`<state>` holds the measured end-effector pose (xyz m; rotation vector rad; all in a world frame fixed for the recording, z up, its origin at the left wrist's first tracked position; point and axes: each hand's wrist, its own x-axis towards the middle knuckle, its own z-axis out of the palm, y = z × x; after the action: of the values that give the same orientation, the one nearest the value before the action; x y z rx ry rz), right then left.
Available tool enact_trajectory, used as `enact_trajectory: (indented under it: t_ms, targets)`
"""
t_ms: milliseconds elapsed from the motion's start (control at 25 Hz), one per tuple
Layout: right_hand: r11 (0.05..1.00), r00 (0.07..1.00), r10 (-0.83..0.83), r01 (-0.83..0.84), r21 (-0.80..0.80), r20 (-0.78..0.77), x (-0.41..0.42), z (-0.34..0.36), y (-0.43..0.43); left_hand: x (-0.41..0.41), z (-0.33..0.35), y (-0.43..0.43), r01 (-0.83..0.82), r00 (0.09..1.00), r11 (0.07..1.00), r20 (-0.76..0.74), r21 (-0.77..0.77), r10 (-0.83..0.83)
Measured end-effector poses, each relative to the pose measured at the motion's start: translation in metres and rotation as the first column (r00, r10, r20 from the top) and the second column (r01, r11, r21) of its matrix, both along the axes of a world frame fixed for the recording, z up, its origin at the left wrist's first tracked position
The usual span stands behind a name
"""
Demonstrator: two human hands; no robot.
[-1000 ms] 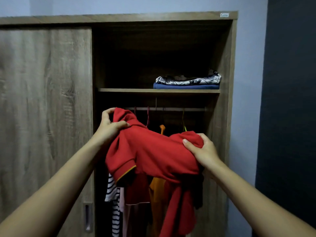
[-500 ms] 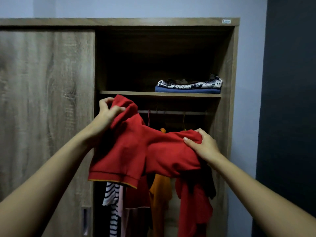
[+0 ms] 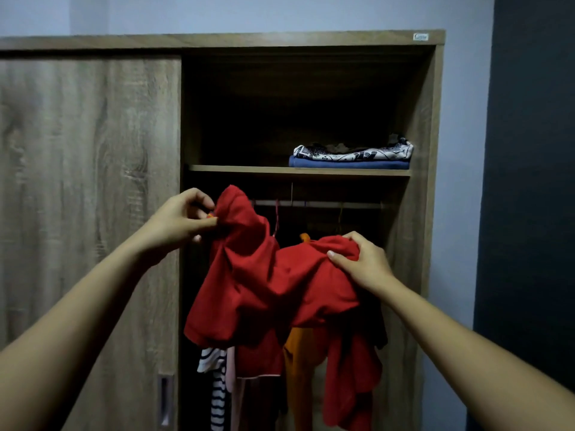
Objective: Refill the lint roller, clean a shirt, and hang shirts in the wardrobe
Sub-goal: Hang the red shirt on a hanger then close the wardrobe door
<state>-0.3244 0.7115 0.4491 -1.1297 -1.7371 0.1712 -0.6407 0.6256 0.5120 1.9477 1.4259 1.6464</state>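
Red shirt (image 3: pixel 264 284) unfurled before rail (image 3: pixel 326 204); left hand (image 3: pixel 183 219), right hand (image 3: pixel 364 262) grip it | hung clothes (image 3: pixel 217 393) possibly blocking

The shirt (image 3: pixel 264 281) hangs before the wardrobe's (image 3: pixel 432 119) open half, gripped by the left hand (image 3: pixel 180 219) at its ten o'clock and the right hand (image 3: pixel 364 262) at its two o'clock. The sliding door (image 3: pixel 90 181) lies at nine o'clock. Behind the shirt, hanging clothes (image 3: pixel 298 368) are on the rail (image 3: pixel 326 204). At twelve o'clock the shelf (image 3: pixel 242 169) carries folded clothes (image 3: pixel 351 157).
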Motion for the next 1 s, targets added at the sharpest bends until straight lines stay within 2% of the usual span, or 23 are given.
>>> enact_trajectory:
  t_ms: [120, 200, 280, 320, 360, 400, 480, 560, 640, 720, 840, 1000]
  targets:
    - [1.0, 0.996, 0.021, -0.02, -0.015, 0.082, -0.005, -0.005, 0.002, 0.015, 0.007, -0.009, 0.074, 0.996, 0.997, -0.039, -0.009, -0.074]
    - [0.999, 0.992, 0.037, -0.04, 0.021, 0.119, -0.007, -0.009, 0.003, 0.024, 0.01, -0.01, 0.254, 0.963, 0.966, 0.099, -0.035, -0.25]
    - [0.995, 0.983, 0.082, -0.091, 0.05, 0.167, -0.007, -0.012, 0.005, 0.035, 0.014, -0.008, 0.422, 0.855, 0.906, 0.316, 0.034, -0.411]
    - [0.993, 0.977, 0.105, -0.115, 0.041, 0.184, -0.008, -0.013, 0.004, 0.039, 0.016, -0.006, 0.406, 0.839, 0.91, 0.362, 0.079, -0.406]
    - [0.992, 0.978, 0.118, -0.125, 0.028, 0.173, -0.008, -0.011, 0.004, 0.045, 0.018, -0.003, 0.338, 0.86, 0.935, 0.369, 0.107, -0.353]
    - [0.991, 0.984, 0.129, -0.133, 0.028, 0.122, -0.009, -0.008, 0.002, 0.05, 0.018, 0.0, 0.275, 0.887, 0.953, 0.349, 0.123, -0.301]
    - [0.987, 0.984, 0.16, -0.159, 0.016, -0.082, -0.011, 0.004, -0.008, 0.064, 0.015, 0.005, 0.253, 0.912, 0.959, 0.3, 0.128, -0.28]
    - [0.975, 0.951, 0.207, -0.221, -0.038, -0.231, -0.014, 0.014, -0.023, 0.08, 0.006, 0.013, 0.195, 0.973, 0.974, 0.106, 0.113, -0.207]
    - [0.957, 0.927, 0.262, -0.287, -0.055, -0.269, -0.019, 0.018, -0.041, 0.096, -0.007, 0.021, 0.081, 0.989, 0.99, -0.129, 0.118, -0.065]
    - [0.928, 0.907, 0.347, -0.368, -0.052, -0.24, -0.024, 0.012, -0.056, 0.108, -0.015, 0.024, 0.001, 0.977, 0.987, -0.211, 0.158, 0.033]
    - [0.892, 0.899, 0.422, -0.435, -0.125, -0.116, -0.035, -0.004, -0.068, 0.117, -0.011, 0.025, -0.028, 0.978, 0.989, -0.202, 0.142, 0.057]
    - [0.942, 0.928, 0.334, -0.321, -0.098, 0.165, -0.042, -0.014, -0.073, 0.125, 0.007, 0.02, -0.082, 0.981, 0.991, -0.169, 0.102, 0.098]
